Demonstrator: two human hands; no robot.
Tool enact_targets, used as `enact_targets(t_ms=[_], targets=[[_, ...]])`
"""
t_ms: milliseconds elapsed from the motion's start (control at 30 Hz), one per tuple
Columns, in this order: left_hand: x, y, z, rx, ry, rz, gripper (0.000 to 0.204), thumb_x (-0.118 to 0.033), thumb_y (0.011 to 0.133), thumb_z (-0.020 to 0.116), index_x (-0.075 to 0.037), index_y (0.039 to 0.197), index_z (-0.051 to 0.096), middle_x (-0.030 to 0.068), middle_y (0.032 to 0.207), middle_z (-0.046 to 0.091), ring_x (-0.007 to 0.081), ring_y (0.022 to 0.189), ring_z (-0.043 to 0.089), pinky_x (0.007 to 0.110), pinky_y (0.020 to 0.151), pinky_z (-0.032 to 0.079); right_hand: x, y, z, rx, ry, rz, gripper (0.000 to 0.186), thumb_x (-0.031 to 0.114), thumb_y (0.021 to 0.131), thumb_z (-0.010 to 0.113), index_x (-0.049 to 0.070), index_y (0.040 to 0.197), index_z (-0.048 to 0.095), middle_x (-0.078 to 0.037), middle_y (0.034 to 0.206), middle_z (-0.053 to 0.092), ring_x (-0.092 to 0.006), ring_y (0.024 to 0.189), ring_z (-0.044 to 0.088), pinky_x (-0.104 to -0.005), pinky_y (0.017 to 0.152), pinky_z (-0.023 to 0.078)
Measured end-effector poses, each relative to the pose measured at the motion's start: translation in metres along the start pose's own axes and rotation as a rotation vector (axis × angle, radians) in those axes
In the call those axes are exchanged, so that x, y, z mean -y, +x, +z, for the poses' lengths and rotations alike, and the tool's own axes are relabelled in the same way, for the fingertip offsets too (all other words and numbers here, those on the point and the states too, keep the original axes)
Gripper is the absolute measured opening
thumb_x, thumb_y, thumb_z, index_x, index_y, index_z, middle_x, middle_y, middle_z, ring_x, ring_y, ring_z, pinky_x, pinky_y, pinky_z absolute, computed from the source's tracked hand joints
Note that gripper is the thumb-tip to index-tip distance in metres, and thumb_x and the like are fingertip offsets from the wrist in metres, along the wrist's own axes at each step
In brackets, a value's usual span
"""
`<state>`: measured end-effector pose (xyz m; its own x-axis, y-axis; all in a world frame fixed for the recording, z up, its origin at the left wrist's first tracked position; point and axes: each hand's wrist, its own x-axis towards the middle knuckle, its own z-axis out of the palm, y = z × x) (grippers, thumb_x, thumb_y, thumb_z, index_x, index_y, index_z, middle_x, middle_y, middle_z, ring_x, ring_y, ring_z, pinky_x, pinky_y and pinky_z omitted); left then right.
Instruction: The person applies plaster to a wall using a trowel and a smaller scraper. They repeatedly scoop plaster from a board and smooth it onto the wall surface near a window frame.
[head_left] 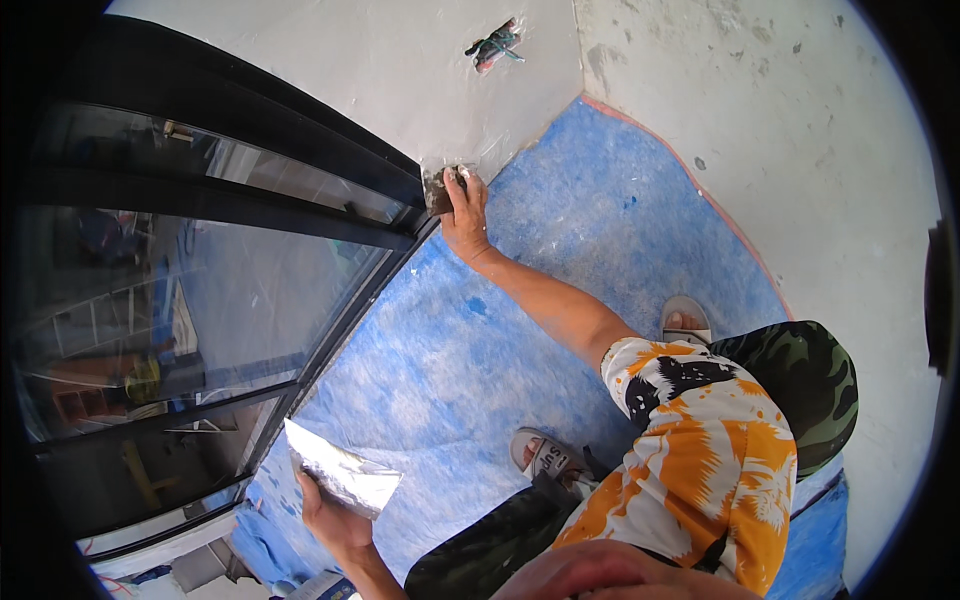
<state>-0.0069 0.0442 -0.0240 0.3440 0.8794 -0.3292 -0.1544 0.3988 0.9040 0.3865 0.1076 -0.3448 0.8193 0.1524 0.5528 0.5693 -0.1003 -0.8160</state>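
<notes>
My right hand [466, 217] reaches to the bottom of the white wall [380, 70], right beside the black window frame. Its fingers are closed on a dark, smeared putty scraper [436, 192], which lies against the wall's low corner. Lower and to the left, my left hand [335, 517] grips a wide, shiny metal plate [345, 470] by its near edge. The plate is tilted and catches bright light, so what lies on it is hard to make out. Whitish smears show on the right fingertips.
Blue felt sheeting [420, 350] covers the floor, where my sandalled foot [545, 455] stands. A black-framed glass door [270, 290] runs along the left. Wires poke from a wall opening [495, 45]. A second wall [800, 150] rises on the right. Bundled blue sheeting [265, 545] lies lower left.
</notes>
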Motion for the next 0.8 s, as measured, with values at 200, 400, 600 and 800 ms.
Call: enact_targets(t_ms=[200, 400, 600, 800], targets=[[-0.007, 0.004, -0.010, 0.007, -0.063, 0.037, 0.047, -0.035, 0.108, 0.048, -0.004, 0.144, 0.049, 0.0116, 0.133, 0.061, 0.0299, 0.117, 0.061, 0.048, 0.100, 0.050, 0.001, -0.033, -0.026, 0.009, 0.144, 0.428, 0.064, -0.009, 0.083, 0.050, 0.007, 0.145, 0.052, -0.025, 0.140, 0.050, -0.0435, 0.132, 0.045, -0.0488, 0.114, 0.035], [-0.011, -0.015, -0.034, -0.010, -0.081, 0.027, 0.049, -0.036, 0.108, 0.048, -0.004, 0.145, 0.048, 0.0118, 0.134, 0.059, 0.0302, 0.118, 0.060, 0.048, 0.100, 0.050, -0.089, 0.057, -0.036, -0.228, 0.225, 0.514, 0.053, -0.005, 0.089, 0.045, -0.005, 0.142, 0.050, -0.026, 0.137, 0.055, -0.0440, 0.130, 0.049, -0.0452, 0.114, 0.037], [-0.007, -0.013, -0.037, -0.040, -0.134, 0.056, 0.046, -0.035, 0.108, 0.049, -0.005, 0.142, 0.051, 0.0112, 0.132, 0.062, 0.0295, 0.116, 0.062, 0.047, 0.099, 0.052, -0.062, -0.007, 0.021, -0.157, 0.058, 0.325, 0.056, -0.006, 0.087, 0.053, -0.001, 0.143, 0.050, -0.025, 0.134, 0.052, -0.0416, 0.133, 0.044, -0.0469, 0.114, 0.035], [0.008, 0.014, -0.015, 0.064, -0.322, 0.019, 0.044, -0.033, 0.107, 0.049, -0.007, 0.143, 0.052, 0.0101, 0.138, 0.061, 0.0285, 0.123, 0.061, 0.048, 0.105, 0.049, 0.060, -0.071, -0.052, 0.434, 0.946, 0.900, 0.038, 0.016, 0.099, 0.058, 0.005, 0.136, 0.053, -0.011, 0.123, 0.063, -0.0286, 0.106, 0.067, -0.0482, 0.080, 0.058]])
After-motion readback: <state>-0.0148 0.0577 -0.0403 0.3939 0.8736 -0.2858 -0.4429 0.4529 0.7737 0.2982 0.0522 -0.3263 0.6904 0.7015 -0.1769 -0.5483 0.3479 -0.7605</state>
